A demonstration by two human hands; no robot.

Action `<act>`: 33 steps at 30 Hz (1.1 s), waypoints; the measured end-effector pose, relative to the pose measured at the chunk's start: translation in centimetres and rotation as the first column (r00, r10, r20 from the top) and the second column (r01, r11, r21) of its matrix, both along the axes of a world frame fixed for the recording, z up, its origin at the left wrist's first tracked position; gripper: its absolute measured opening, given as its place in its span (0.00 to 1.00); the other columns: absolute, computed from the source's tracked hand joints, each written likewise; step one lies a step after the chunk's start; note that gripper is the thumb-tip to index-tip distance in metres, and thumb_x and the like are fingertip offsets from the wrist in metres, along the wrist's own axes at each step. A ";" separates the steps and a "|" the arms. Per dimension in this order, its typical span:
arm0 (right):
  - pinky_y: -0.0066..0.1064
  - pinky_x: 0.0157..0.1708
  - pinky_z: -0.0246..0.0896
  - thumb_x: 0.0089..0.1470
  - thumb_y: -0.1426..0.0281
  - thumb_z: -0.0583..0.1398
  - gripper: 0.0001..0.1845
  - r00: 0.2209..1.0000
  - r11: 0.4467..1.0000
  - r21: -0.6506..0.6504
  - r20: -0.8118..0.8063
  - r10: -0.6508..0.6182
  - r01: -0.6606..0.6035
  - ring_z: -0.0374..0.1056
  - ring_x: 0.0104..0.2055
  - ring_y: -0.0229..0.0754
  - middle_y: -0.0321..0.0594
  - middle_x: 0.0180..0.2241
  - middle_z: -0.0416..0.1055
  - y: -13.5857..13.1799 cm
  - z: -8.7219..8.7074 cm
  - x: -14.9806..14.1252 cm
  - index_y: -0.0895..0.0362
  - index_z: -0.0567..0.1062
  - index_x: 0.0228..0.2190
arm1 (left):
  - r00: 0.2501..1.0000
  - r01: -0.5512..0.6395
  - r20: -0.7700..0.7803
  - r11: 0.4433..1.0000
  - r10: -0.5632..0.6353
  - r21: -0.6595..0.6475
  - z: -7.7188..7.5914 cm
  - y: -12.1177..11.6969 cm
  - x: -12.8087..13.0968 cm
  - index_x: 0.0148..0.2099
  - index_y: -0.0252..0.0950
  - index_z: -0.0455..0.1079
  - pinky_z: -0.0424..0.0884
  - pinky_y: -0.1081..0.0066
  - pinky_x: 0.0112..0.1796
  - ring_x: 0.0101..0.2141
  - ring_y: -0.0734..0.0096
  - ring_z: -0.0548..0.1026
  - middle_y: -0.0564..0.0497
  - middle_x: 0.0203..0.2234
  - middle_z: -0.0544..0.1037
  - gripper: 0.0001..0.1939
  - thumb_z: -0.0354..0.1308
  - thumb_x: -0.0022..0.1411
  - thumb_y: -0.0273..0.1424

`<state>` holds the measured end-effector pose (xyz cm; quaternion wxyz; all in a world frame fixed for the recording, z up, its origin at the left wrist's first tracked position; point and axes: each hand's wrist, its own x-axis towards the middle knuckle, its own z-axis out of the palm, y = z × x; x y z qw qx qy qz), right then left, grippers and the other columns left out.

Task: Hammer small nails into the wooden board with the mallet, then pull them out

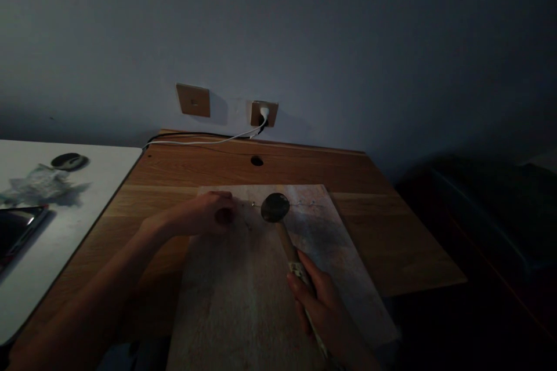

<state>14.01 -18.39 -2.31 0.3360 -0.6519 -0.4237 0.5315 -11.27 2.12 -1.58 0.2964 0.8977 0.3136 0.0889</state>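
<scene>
A hammer (285,240) with a dark round head and a wooden handle is gripped in my right hand (319,298), fingers wrapped round its patterned grip. Its head hovers over, or rests near, the upper part of a pale wooden board (226,295); the exact gap is unclear. My left hand (211,213) is curled closed at the board's upper left, and anything between its fingers is hidden. Small nails show in a row near the far edge, one nail (253,204) left of the hammer head and another nail (313,202) to its right. A small thin piece (248,225) lies close to my left hand.
The board lies on a brown wooden table (365,203) with a cable hole (256,160). Behind, a white plug (264,112) sits in a wall socket, its cables running left. A white table (117,156) holds crumpled clear plastic (43,185), a dark round object (68,161) and a dark device (20,226).
</scene>
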 end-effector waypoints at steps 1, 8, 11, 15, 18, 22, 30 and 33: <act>0.22 0.13 0.47 0.63 0.49 0.57 0.40 1.000 1.000 -0.002 -0.004 0.001 -0.001 0.51 0.13 0.32 0.21 0.14 0.56 0.0 -0.1 0.0 0.62 0.62 0.66 | 0.999 -0.036 0.012 0.999 0.036 0.004 -0.3 0.2 0.1 0.33 0.38 0.74 0.67 0.73 0.33 0.31 0.70 0.75 0.54 0.30 0.76 0.07 0.58 0.50 0.25; 0.23 0.13 0.48 0.62 0.48 0.58 0.42 1.000 1.000 -0.028 -0.008 -0.014 0.014 0.52 0.13 0.32 0.22 0.15 0.58 0.0 -0.2 0.0 0.62 0.62 0.67 | 0.968 -0.217 0.152 0.970 0.200 0.108 -1.9 1.2 0.6 0.40 0.37 0.75 0.67 0.72 0.32 0.28 0.72 0.75 0.54 0.28 0.78 0.08 0.57 0.57 0.25; 0.23 0.13 0.46 0.63 0.49 0.57 0.41 1.000 1.000 -0.027 -0.011 0.007 -0.007 0.51 0.13 0.32 0.22 0.13 0.57 0.1 0.0 -0.2 0.63 0.63 0.66 | 0.966 -0.210 0.182 0.966 0.182 0.152 -2.1 1.0 1.0 0.40 0.38 0.75 0.68 0.72 0.33 0.29 0.72 0.75 0.53 0.30 0.78 0.08 0.58 0.57 0.24; 0.22 0.13 0.46 0.64 0.50 0.57 0.39 1.000 1.000 -0.004 -0.014 -0.001 0.001 0.51 0.13 0.32 0.21 0.14 0.56 0.1 0.1 -0.3 0.63 0.63 0.66 | 0.967 -0.210 0.186 0.960 0.176 0.183 -2.3 0.9 1.4 0.40 0.37 0.75 0.69 0.73 0.34 0.30 0.71 0.76 0.52 0.31 0.78 0.09 0.58 0.57 0.23; 0.22 0.13 0.46 0.62 0.49 0.58 0.41 1.000 1.000 0.001 -0.013 -0.004 0.004 0.51 0.13 0.32 0.21 0.14 0.56 0.0 0.1 -0.2 0.62 0.62 0.66 | 0.967 -0.220 0.172 0.956 0.188 0.192 -2.1 0.8 1.4 0.40 0.38 0.74 0.69 0.73 0.35 0.31 0.71 0.76 0.52 0.31 0.78 0.09 0.57 0.58 0.23; 0.23 0.12 0.46 0.62 0.48 0.58 0.43 0.999 0.999 0.001 -0.006 -0.034 0.034 0.50 0.12 0.32 0.21 0.14 0.55 -0.2 0.1 -0.1 0.63 0.61 0.67 | 0.967 -0.216 0.175 0.958 0.183 0.189 -1.8 0.9 1.4 0.38 0.38 0.74 0.68 0.73 0.35 0.31 0.71 0.76 0.52 0.31 0.78 0.07 0.58 0.58 0.23; 0.24 0.14 0.51 0.63 0.48 0.57 0.42 1.000 1.000 -0.013 0.006 0.012 -0.012 0.54 0.14 0.33 0.23 0.16 0.58 -0.2 -0.1 0.3 0.61 0.60 0.68 | 0.973 -0.168 0.187 0.967 0.132 0.190 -2.6 1.0 1.1 0.37 0.38 0.74 0.68 0.73 0.34 0.30 0.72 0.75 0.53 0.31 0.77 0.06 0.58 0.58 0.23; 0.23 0.14 0.50 0.63 0.47 0.57 0.42 1.000 1.000 -0.004 0.000 0.011 -0.011 0.52 0.13 0.33 0.21 0.14 0.56 -0.1 -0.2 0.2 0.61 0.62 0.67 | 0.972 -0.172 0.195 0.965 0.133 0.199 -2.7 0.8 1.6 0.38 0.38 0.75 0.70 0.73 0.36 0.33 0.70 0.77 0.52 0.34 0.79 0.08 0.57 0.59 0.23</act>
